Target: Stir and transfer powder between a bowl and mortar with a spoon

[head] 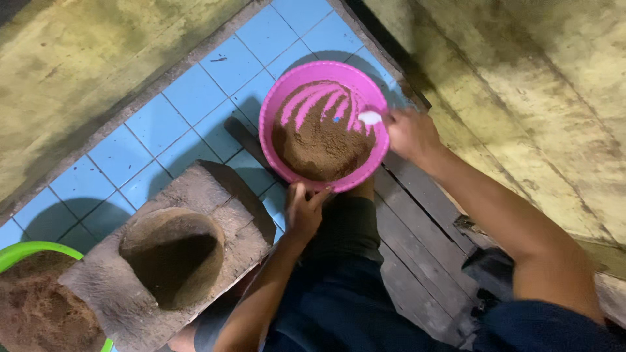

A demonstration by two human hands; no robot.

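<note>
A pink plastic bowl [285,91] tilts toward me, partly filled with brown powder [323,146] and streaked where the powder was scraped off its upper wall. My left hand [304,210] grips the bowl's near rim from below. At the bowl's right rim my right hand [409,133] holds a small white scoop-like thing [370,118], its tip inside the bowl. I cannot tell exactly what the white thing is.
A grey stone mortar block [98,274] with a round hollow stands at lower left. A green bowl [26,249] of brown powder sits at the bottom left corner. Blue floor tiles [195,91], dark wooden planks [417,261] and stained yellow walls surround me.
</note>
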